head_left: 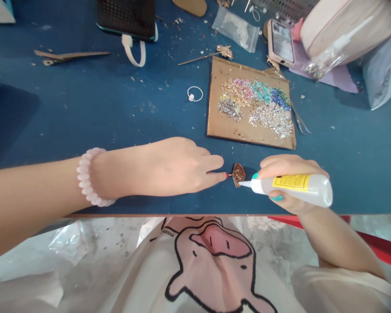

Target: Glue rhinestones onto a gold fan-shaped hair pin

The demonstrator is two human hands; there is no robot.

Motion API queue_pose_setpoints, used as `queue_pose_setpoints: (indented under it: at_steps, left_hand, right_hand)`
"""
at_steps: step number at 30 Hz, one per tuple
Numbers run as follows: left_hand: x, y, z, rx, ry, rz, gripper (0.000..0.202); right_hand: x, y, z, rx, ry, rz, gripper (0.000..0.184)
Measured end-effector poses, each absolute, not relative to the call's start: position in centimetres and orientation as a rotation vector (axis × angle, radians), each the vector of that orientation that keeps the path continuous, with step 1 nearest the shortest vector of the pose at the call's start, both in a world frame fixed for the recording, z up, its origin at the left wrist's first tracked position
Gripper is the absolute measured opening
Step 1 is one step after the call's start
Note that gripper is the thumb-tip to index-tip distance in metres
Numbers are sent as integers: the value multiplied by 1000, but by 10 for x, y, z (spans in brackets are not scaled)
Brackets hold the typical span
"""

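Observation:
My left hand [182, 167] has its fingers closed on the narrow end of a small brown-bronze, fan-shaped ornament [238, 174]. A red spot shows where the fingertip meets it; I cannot tell whether it is a nail or a bead. In my right hand [289, 167] is a white squeeze glue bottle [322, 191] with a yellow label, tipped nearly level. Its thin nozzle points left and meets the lower edge of the ornament, as far as I can see. Beyond both hands lies a cardboard piece [215, 126] bearing heaps of coloured rhinestones [272, 119].
Tweezers [300, 119] lie at the cardboard's right edge. Behind it are a hairpin stick with a golden ornament [224, 52], a plastic bag [237, 30] and a phone [281, 41]. A white ring-shaped band [195, 94], a hair clip [68, 56] and a black device [126, 17] lie further left.

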State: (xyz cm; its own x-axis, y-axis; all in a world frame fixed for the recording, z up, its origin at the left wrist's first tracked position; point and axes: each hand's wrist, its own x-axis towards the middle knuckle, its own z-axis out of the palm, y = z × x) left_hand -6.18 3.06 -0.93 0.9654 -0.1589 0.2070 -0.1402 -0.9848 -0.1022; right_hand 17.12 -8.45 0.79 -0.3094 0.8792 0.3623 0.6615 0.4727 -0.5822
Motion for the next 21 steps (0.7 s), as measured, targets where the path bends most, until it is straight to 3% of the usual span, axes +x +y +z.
queue_pose_setpoints:
  at_steps: [13, 21]
  left_hand:
    - [-61, 31, -12, -3297, 207, -476, 44]
    - [-62, 31, -11, -3114, 255, -364, 45]
  right_hand:
    - [172, -83, 5, -1233, -2031, 380, 24]
    - [168, -82, 6, -1220, -2022, 326, 31]
